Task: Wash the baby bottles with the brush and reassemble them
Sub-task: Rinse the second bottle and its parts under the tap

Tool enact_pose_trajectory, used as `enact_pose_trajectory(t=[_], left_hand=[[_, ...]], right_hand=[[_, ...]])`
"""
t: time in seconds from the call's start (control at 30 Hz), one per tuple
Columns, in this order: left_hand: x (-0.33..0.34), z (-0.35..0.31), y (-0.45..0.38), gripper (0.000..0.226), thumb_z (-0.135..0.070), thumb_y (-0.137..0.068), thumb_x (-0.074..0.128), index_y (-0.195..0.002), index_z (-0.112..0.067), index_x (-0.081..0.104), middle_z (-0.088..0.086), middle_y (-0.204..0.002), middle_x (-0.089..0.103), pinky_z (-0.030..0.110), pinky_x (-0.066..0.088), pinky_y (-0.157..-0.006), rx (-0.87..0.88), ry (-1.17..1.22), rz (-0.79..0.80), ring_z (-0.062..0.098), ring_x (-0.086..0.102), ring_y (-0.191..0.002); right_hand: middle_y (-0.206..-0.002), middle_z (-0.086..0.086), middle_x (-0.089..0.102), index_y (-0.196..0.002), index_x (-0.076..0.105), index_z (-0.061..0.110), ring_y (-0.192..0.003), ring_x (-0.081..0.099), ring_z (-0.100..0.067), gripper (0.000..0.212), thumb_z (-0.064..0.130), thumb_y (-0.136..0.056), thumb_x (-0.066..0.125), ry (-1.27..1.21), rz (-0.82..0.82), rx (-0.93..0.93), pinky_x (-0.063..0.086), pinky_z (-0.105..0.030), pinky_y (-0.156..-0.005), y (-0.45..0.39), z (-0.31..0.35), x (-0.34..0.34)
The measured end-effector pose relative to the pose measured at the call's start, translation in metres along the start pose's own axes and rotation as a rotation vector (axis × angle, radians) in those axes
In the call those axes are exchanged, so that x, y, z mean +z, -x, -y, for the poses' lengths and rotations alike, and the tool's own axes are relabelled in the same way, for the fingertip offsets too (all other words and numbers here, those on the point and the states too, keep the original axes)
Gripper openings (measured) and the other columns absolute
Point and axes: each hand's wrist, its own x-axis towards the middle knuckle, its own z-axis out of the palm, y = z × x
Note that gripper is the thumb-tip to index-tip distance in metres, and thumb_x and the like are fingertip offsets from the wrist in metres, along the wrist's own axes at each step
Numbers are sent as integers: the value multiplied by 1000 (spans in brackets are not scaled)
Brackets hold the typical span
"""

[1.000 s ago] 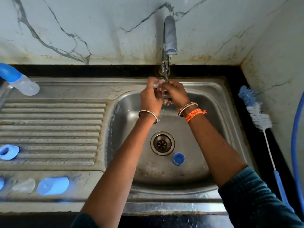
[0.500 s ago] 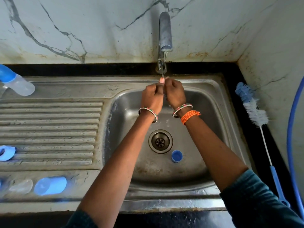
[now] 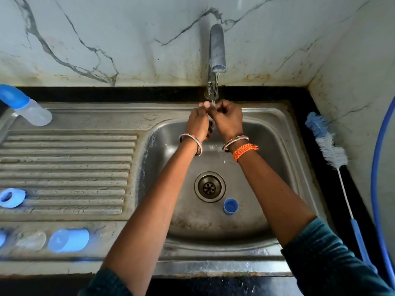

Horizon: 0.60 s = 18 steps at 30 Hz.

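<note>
My left hand and my right hand are held together under the tap, where a thin stream of water falls onto them. Their fingers are curled around a small clear bottle part, which is mostly hidden. A small blue cap stands in the sink basin beside the drain. The bottle brush lies on the black counter at the right. A clear bottle with a blue top lies at the far left of the drainboard.
On the drainboard's left side lies a blue ring. A blue cap and a clear teat lie on the front ledge. A blue hose curves along the right wall. The marble wall stands right behind the tap.
Both hands rose and moved back toward the tap's stream, pressing closer together. My fingers have shifted around the small part. Nothing else has moved.
</note>
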Motion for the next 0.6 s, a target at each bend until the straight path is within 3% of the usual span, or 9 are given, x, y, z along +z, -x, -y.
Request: enact_pose_trajectory(t=[0.07, 0.2, 0.3, 0.4, 0.5, 0.6], left_hand=[[-1, 4, -4, 15, -23, -101, 38, -91, -15, 45, 2, -68, 53, 20, 39, -45, 120, 167, -50, 13, 49, -55], [-3, 14, -10, 19, -11, -95, 51, -77, -15, 52, 11, -77, 56, 28, 46, -59, 241, 261, -22, 20, 53, -70], [-2, 21, -5, 4, -10, -89, 60, -88, -14, 60, 6, -85, 62, 32, 53, -65, 334, 267, -62, 17, 58, -77], [-4, 30, -5, 24, 1, -84, 64, -106, -9, 65, 4, -96, 67, 31, 55, -76, 339, 151, -68, 5, 63, -80], [-13, 36, -16, 16, -3, -83, 68, -98, 1, 70, -2, -74, 72, 31, 58, -71, 205, 223, -109, 12, 67, -71], [-16, 26, -21, 13, -13, -82, 70, -70, -8, 72, 0, -61, 69, 40, 60, -71, 129, 191, -196, 23, 70, -68]], right_hand=[[-52, 4, 51, -53, 51, 17, -50, 45, -6, 37, 25, -81, 74, -27, -18, 10, 40, -20, -53, 3, 3, 2], [-49, -2, 48, -53, 53, 9, -47, 43, -11, 42, 30, -85, 70, -102, -61, 90, 41, -22, -47, 2, 8, 5], [-60, -6, 57, -66, 61, 9, -56, 52, -16, 37, 31, -95, 55, -91, 18, 192, 46, -26, -50, -4, 8, 9], [-65, -5, 54, -73, 57, 13, -64, 50, -19, 26, 15, -98, 49, -135, 171, 237, 36, -24, -51, -4, 0, 1], [-71, -3, 57, -82, 58, 17, -61, 49, -11, 18, 4, -93, 53, -74, 328, 258, 35, -18, -47, 4, -5, -9], [-70, 0, 61, -78, 63, 15, -52, 53, 3, 14, 8, -90, 62, -94, 269, 201, 39, -13, -49, 7, -3, -10]])
